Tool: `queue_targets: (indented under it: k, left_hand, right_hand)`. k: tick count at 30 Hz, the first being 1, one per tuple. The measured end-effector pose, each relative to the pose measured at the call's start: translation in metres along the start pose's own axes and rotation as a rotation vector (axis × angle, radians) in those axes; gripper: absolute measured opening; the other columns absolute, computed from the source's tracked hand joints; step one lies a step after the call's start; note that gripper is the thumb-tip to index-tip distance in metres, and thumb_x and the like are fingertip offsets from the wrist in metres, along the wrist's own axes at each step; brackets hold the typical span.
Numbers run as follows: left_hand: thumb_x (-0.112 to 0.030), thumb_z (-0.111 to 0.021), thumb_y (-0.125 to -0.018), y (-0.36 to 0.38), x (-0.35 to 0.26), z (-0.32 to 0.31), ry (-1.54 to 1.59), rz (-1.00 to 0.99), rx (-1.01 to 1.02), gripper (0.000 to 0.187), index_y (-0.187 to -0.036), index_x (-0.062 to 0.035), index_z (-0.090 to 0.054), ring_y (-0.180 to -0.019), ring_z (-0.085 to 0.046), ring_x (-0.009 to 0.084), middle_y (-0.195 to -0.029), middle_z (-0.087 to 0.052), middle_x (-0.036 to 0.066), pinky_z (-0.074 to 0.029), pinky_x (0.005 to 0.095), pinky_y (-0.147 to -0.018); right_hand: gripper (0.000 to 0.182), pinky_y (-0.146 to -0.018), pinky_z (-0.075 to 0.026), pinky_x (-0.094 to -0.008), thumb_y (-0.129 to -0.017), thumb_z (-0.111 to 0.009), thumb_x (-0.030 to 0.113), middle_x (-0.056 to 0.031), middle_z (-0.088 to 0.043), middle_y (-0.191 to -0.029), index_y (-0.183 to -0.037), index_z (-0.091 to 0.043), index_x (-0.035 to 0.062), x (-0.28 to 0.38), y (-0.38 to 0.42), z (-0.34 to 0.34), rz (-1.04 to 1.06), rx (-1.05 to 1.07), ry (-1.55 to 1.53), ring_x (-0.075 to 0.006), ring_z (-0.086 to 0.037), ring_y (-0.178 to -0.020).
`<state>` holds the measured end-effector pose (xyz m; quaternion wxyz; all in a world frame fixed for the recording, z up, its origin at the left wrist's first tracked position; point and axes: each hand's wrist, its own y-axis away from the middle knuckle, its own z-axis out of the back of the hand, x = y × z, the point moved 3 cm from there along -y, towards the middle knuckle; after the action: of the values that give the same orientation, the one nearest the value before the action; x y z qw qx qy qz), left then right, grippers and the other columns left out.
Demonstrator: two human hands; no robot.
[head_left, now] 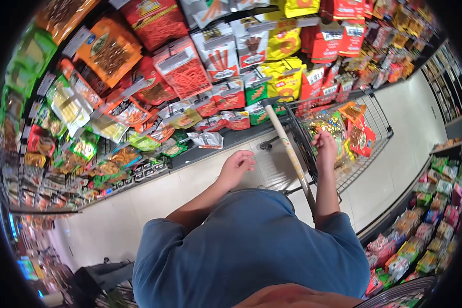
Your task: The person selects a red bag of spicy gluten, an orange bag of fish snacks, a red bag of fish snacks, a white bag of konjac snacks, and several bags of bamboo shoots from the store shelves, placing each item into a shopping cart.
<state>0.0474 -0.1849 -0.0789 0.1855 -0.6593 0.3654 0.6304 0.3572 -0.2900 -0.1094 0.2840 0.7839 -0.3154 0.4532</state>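
My left hand hovers over the floor between the shelf and the cart handle, its fingers loosely bent and nothing visible in them. Over the wire shopping cart is my right hand, fingers half curled, with no item visible in it. Beneath and beside it lie a clear bag with gold and coloured wrapped pieces, a red snack bag and an orange snack bag. The cart's pale handle bar runs between my two hands, touched by neither as far as I can see.
A long shelf of hanging snack packets curves along the front and left. Low on the right stands another display of small colourful packets. Pale tiled floor lies between them. Farther back at lower left is a dark-clothed person's leg.
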Motion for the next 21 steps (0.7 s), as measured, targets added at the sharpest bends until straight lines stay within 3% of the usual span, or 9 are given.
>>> queue_targets:
  k: [1,4,7,13,21]
  left_hand:
    - [-0.008,-0.050,-0.095,0.002,0.007,0.004,0.004,0.001,-0.008,0.024,-0.118,0.0015,-0.051,-0.083,-0.062,0.0152,-0.096,-0.063,0.009,-0.049,0.0277,-0.078]
    - [-0.008,-0.050,-0.095,0.011,0.020,0.018,-0.002,0.029,-0.055,0.024,-0.117,0.0015,-0.052,-0.082,-0.062,0.0150,-0.095,-0.063,0.009,-0.049,0.0268,-0.076]
    - [-0.008,-0.050,-0.095,0.020,0.031,0.037,-0.026,0.055,-0.114,0.024,-0.116,0.0015,-0.053,-0.081,-0.063,0.0149,-0.095,-0.063,0.009,-0.050,0.0264,-0.075]
    - [-0.008,-0.051,-0.094,0.045,0.046,0.093,0.014,0.070,-0.246,0.024,-0.116,0.0017,-0.053,-0.080,-0.063,0.0145,-0.094,-0.064,0.009,-0.050,0.0255,-0.073]
    - [0.000,-0.048,-0.089,0.066,0.077,0.197,0.070,0.147,-0.389,0.024,-0.113,0.0029,-0.054,-0.075,-0.064,0.0161,-0.091,-0.064,0.011,-0.051,0.0269,-0.070]
  right_hand:
    - [0.018,-0.060,-0.044,-0.0211,-0.096,-0.052,0.015,-0.0044,-0.064,-0.078,-0.102,-0.061,0.0007,-0.006,0.016,-0.026,0.036,0.113,0.118,-0.0096,-0.056,-0.063]
    - [0.015,-0.067,-0.047,-0.0225,-0.096,-0.053,0.011,-0.0052,-0.065,-0.082,-0.101,-0.063,0.0007,-0.039,0.060,-0.092,-0.123,0.462,0.259,-0.0104,-0.059,-0.071]
    - [0.017,-0.068,-0.047,-0.0239,-0.096,-0.051,0.011,-0.0053,-0.066,-0.083,-0.101,-0.063,0.0006,-0.097,0.088,-0.124,-0.291,0.609,0.254,-0.0097,-0.059,-0.070]
    - [0.018,-0.068,-0.047,-0.0236,-0.097,-0.049,0.011,-0.0048,-0.066,-0.084,-0.101,-0.063,0.0018,-0.144,0.115,-0.173,-0.442,0.781,0.348,-0.0103,-0.060,-0.071]
    - [0.017,-0.065,-0.049,-0.0246,-0.092,-0.052,0.010,-0.0063,-0.065,-0.083,-0.101,-0.062,0.0007,-0.207,0.106,-0.243,-0.514,0.798,0.480,-0.0113,-0.060,-0.069]
